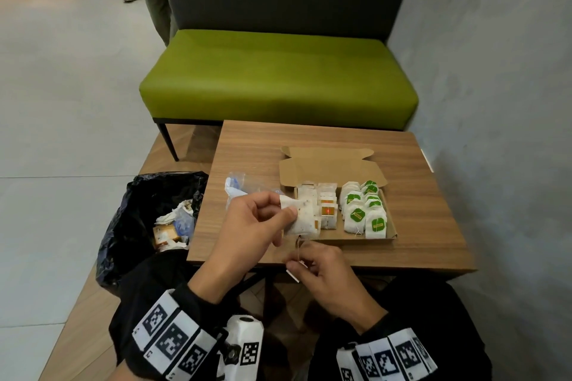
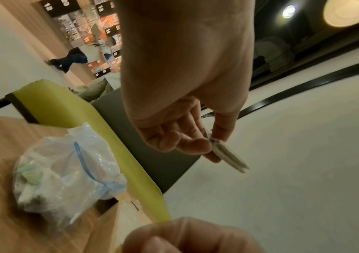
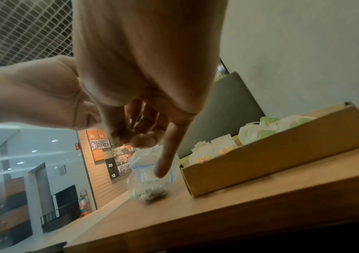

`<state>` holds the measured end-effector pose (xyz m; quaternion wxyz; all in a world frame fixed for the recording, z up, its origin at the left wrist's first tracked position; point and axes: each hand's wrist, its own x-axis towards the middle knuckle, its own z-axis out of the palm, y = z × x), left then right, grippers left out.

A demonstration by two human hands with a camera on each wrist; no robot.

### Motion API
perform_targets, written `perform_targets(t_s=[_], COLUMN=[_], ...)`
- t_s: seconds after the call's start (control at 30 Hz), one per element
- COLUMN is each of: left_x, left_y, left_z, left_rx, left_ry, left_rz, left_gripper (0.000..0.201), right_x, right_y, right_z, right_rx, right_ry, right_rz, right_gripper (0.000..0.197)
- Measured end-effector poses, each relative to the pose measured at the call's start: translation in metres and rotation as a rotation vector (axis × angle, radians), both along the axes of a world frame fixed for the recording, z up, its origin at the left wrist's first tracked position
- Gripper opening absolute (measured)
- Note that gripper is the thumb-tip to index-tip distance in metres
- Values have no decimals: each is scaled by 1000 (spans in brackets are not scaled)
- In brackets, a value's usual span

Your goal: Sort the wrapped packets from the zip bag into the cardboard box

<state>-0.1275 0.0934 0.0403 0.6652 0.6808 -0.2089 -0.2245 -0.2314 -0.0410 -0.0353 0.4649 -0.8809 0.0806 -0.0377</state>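
Left hand (image 1: 247,226) pinches tea bag (image 1: 298,218) | right hand (image 1: 322,269) pinches its tag (image 1: 294,274) | cardboard box (image 1: 391,230) mid-table (image 1: 433,226)

Zip bag (image 3: 150,179) beside cardboard box (image 3: 278,160) — right hand (image 3: 143,95) above, fingers (image 3: 167,154) curled

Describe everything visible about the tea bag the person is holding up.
The tea bag is a flat, whitish paper pouch with dark specks showing through. The left hand pinches its left edge between thumb and fingers, holding it above the cardboard box's near-left corner. A thin string hangs from its bottom edge down to the right hand, which pinches a small tag at the string's end. In the left wrist view it appears edge-on, thin and layered.
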Motion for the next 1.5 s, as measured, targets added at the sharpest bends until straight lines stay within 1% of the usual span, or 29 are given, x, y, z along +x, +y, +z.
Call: perform_targets(t_s=[0.03, 0.13, 0.17, 0.2, 0.3, 0.33, 0.4, 0.43, 0.5, 0.6, 0.63, 0.7, 0.77, 0.9, 0.97, 1.03, 1.13, 1.2, 1.23, 1.33, 1.37, 1.43, 1.5], left_x=[3, 6, 7, 7, 4, 3, 1, 1, 0, -3, -4, -4, -6, -7, -5, -3, 1, 3, 3, 0, -1, -2, -3], left_y=[0, 0, 0, 0, -1, -1, 0, 0, 2, 2, 2, 2, 2, -1, -5, -8, -15, -21, -24, -31, -33, -35, -35], left_z=[-3, -14, -18, -23, -35, -37, -41, -42, -44, -45, -45, -49, -52, -54, -52, -53, -55, -58, -59, -60, -60, -63, -66], left_rx=[32, 172, 195, 194, 169, 169, 158, 146, 124, 109, 105, 101, 94, 86, 86, 92, 126, 141, 147, 145, 140, 128, 134], left_ry=[-60, -241, -267, -270, -225, -211, -175, -153, -127, -110, -102, -87, -66, -72, -86, -103, -138, -135, -142, -150, -146, -129, -115], left_rz=[15, 60, 76, 90, 85, 64, 35, 27, 5, -43, -60, -79, -90, -99, -122, -151, -165, -168, -176, -229, -247, -255, -247], left_gripper=[4, 6, 8, 9, 8, 8, 10, 11, 13, 13, 15, 19, 19, 12, 9, 11, 13, 15, 17, 27, 26, 14, 10], right_x=[-2, -6, -7, -7, -6, -7, -8, -8, -7, -4, -3, -2, 0, 2, 1, -1, -5, -7, -7, -6, -6, -5, -4], right_y=[2, 7, 8, 9, 9, 8, 5, 3, 1, 3, 5, 7, 8, 8, 4, -3, -16, -23, -26, -32, -33, -35, -35], right_z=[1, 10, 14, 16, 20, 19, 21, 21, 22, 23, 22, 20, 17, 12, 14, 16, 20, 19, 18, 15, 15, 13, 11], right_rx=[93, 452, 531, 569, 658, 720, 845, 868, 846, 803, 799, 790, 735, 467, 410, 450, 592, 583, 565, 555, 563, 597, 608], right_ry=[9, 8, -15, -38, -80, -85, -73, -74, -94, -120, -113, -104, -109, -141, -153, -128, -48, -20, -17, -59, -80, -98, -79], right_rz=[-30, -208, -248, -271, -256, -226, -166, -162, -218, -342, -366, -407, -440, -501, -530, -531, -472, -453, -452, -479, -500, -542, -556], right_gripper=[13, 35, 39, 37, 19, 20, 36, 39, 34, 12, 9, 11, 12, 27, 32, 31, 17, 7, 6, 10, 14, 22, 30])
